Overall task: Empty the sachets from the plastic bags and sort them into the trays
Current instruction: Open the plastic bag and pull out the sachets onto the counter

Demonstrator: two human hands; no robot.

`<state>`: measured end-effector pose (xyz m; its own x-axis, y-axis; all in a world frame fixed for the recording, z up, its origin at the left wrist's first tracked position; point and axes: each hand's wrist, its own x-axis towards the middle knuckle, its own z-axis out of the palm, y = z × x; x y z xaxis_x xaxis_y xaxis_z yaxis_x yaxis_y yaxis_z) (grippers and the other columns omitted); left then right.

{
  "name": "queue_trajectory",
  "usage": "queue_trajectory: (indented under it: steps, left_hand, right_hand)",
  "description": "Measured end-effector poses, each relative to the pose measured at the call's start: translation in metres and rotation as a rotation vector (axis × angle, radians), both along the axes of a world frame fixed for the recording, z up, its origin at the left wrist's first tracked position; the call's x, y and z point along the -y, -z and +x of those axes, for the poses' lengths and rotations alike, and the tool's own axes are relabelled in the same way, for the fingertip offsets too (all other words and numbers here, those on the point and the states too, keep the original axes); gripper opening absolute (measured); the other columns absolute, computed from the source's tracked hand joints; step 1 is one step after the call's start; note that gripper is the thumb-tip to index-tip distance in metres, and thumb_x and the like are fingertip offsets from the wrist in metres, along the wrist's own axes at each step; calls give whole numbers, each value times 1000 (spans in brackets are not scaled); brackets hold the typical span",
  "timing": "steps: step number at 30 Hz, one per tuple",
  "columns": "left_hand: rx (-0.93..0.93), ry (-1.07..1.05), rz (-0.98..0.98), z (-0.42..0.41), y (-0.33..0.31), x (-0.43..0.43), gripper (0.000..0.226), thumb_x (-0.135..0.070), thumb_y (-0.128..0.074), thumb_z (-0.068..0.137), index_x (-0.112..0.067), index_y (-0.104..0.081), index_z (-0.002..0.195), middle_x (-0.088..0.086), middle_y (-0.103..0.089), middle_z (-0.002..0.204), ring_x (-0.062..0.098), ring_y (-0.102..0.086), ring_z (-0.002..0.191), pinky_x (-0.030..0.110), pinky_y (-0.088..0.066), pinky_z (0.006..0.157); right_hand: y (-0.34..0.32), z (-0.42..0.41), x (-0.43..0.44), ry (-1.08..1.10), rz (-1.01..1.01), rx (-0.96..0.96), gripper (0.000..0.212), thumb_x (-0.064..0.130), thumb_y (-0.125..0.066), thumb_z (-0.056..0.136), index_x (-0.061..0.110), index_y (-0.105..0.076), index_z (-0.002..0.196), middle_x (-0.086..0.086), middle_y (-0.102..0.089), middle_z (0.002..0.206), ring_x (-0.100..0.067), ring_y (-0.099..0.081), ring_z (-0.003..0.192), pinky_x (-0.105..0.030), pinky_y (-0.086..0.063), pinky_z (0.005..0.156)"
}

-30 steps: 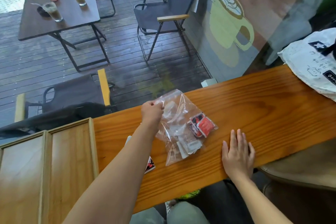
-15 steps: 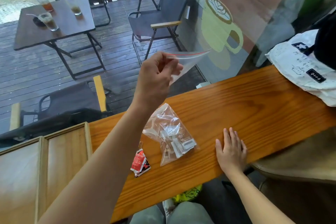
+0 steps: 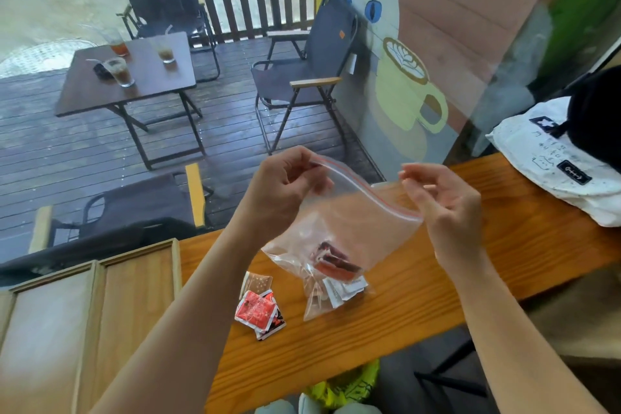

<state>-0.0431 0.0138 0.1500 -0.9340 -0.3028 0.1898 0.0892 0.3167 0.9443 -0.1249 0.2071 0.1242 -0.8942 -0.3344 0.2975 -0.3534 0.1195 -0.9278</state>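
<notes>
I hold a clear zip bag (image 3: 339, 222) with a red seal line up over the wooden counter (image 3: 524, 235). My left hand (image 3: 285, 188) pinches its top left corner and my right hand (image 3: 443, 202) pinches its top right corner. Red sachets (image 3: 336, 262) sit in the bottom of the held bag. Under it a second clear bag (image 3: 332, 296) with white sachets lies on the counter. Loose red sachets (image 3: 258, 311) and a brownish one (image 3: 257, 282) lie to its left. The wooden tray (image 3: 97, 312) with two compartments stands at the left.
A white printed cloth bag (image 3: 551, 158) lies at the counter's right end. Behind the counter is a window onto a deck with a table, drinks and folding chairs. My knees and a yellow-green item (image 3: 342, 386) show below the counter's near edge.
My left hand lifted one bag off the counter. My right hand left the counter and took hold of the bag's other top corner. Loose sachets came into view on the counter.
</notes>
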Motion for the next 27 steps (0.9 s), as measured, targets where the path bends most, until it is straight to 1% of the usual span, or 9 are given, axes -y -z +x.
queue_trajectory:
  steps: [3,7,9,15,17,19,21,23,27]
  left_hand:
    - [-16,-5,-2,11,-1,6,19,1,-57,86,-16,-63,78,3,-68,70,11,-66,68,22,-55,74]
    - [6,-15,-23,24,0,13,22,-1,-59,85,-21,-64,76,-3,-68,67,11,-66,69,32,-55,79]
    - [20,-12,-59,29,1,15,27,-1,-59,84,-26,-65,76,-8,-67,64,10,-66,69,33,-55,77]
    - [41,-77,-139,43,8,19,11,-6,-60,85,-14,-66,90,2,-67,81,17,-64,79,34,-53,78]
    - [83,-231,-235,49,17,18,15,-16,-62,85,-13,-60,99,-3,-61,90,11,-58,84,22,-50,78]
    - [101,-459,-280,58,22,14,16,-27,-63,84,-17,-55,94,-7,-56,84,6,-54,76,13,-45,65]
    - [171,-483,-161,68,25,12,21,-39,-61,82,-20,-53,79,-7,-56,69,5,-54,60,15,-44,54]
    - [287,-324,90,74,27,7,37,-53,-58,75,-16,-56,76,-3,-60,61,5,-57,48,20,-47,48]
    - [443,-182,330,75,30,-8,48,-56,-59,73,-11,-61,87,4,-69,75,9,-68,59,19,-53,48]
  right_hand:
    - [-28,2,2,-288,-69,88,18,24,-53,85,23,-64,99,12,-71,88,-7,-66,87,-13,-52,72]
    - [-40,2,18,-644,269,126,23,32,-57,78,31,-61,100,9,-69,91,-10,-66,86,-20,-56,72]
    - [-37,6,33,-639,389,31,17,24,-58,82,35,-61,95,11,-67,85,-11,-65,81,-21,-54,73]
    - [-25,15,59,-640,385,-12,10,9,-62,82,8,-71,86,3,-66,67,-12,-63,62,-18,-52,64]
    - [-21,17,64,-617,363,24,7,7,-64,81,9,-71,80,-1,-66,64,-10,-60,56,-20,-51,59]
    - [-15,20,67,-579,337,70,8,7,-65,80,11,-70,75,-4,-64,61,-10,-56,51,-22,-49,54]
    - [-10,24,68,-557,323,98,10,7,-66,79,13,-69,72,-5,-63,59,-11,-53,50,-21,-46,50]
    - [-5,29,70,-574,329,99,12,9,-67,79,17,-69,70,1,-62,58,-8,-52,49,-17,-44,47]
    - [1,43,77,-653,354,65,12,7,-69,77,16,-68,69,9,-63,55,-1,-56,51,-14,-45,50]
